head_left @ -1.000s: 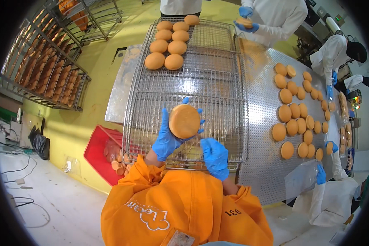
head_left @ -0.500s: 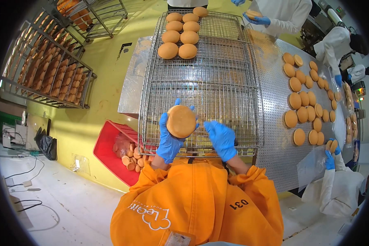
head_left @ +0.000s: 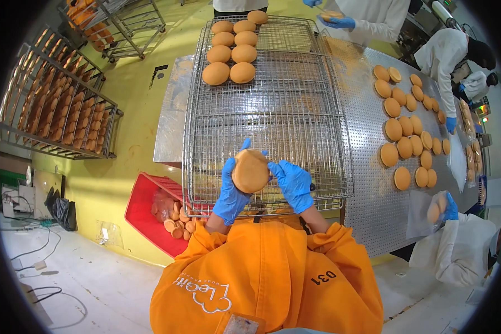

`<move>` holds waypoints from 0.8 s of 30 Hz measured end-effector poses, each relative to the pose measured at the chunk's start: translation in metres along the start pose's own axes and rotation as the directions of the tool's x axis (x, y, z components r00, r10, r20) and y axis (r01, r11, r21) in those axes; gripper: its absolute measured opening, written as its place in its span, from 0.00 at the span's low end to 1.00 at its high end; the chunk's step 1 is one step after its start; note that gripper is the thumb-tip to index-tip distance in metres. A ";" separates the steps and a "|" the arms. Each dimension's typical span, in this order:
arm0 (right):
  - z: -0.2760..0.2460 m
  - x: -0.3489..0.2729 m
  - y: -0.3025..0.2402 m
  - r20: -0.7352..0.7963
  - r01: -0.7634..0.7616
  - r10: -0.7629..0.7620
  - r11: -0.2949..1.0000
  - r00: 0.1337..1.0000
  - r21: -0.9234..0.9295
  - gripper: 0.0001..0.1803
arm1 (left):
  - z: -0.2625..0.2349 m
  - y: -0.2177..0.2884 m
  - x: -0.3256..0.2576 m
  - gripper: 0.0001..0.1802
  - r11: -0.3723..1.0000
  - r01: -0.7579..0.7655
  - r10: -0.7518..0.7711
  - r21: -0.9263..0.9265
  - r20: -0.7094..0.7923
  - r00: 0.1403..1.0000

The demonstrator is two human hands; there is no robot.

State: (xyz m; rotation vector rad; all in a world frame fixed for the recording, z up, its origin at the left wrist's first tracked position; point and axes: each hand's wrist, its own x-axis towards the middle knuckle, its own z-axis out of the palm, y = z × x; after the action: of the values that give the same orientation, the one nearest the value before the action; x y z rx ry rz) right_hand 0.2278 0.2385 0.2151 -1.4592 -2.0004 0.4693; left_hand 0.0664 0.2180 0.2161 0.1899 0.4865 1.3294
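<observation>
Round bun (head_left: 250,172), left fingers (head_left: 227,167) holding it, right fingers (head_left: 278,169) at edge

wire rack (head_left: 273,119) with nine buns (head_left: 244,53)

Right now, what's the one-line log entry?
left hand: holds bun | right hand: fingertips at bun's edge | bun: over rack | more buns: rack's far left

White lettering (head_left: 207,289), dark digits (head_left: 323,278) on orange jacket (head_left: 267,267)
</observation>
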 end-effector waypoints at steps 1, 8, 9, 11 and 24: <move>0.000 -0.007 -0.004 -0.062 0.188 -0.197 0.974 0.978 -0.125 0.21 | -0.003 0.000 0.000 0.45 0.999 0.003 -0.002 0.038 -0.024 1.000; 0.003 -0.004 0.030 0.004 -0.078 0.078 0.995 0.997 -0.062 0.20 | -0.014 0.009 0.005 0.47 0.988 -0.028 0.016 0.149 0.083 0.996; -0.001 -0.011 0.030 0.002 -0.104 0.104 0.994 0.995 -0.039 0.20 | -0.012 0.013 0.008 0.48 0.986 -0.029 0.017 0.164 0.078 0.997; -0.009 -0.025 0.026 -0.015 -0.153 0.155 0.982 0.988 0.113 0.18 | -0.003 0.007 0.022 0.47 0.975 -0.014 0.002 0.223 0.053 0.999; -0.110 -0.025 0.147 0.281 0.022 0.811 -0.340 0.513 0.940 0.23 | 0.065 -0.042 0.112 0.35 0.285 0.081 -0.696 0.955 0.148 0.702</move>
State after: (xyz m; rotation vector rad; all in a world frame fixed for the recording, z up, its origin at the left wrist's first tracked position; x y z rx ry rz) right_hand 0.4114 0.2560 0.2023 -0.9082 0.1363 1.3156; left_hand 0.1503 0.3240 0.2309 1.2903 0.6628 0.2531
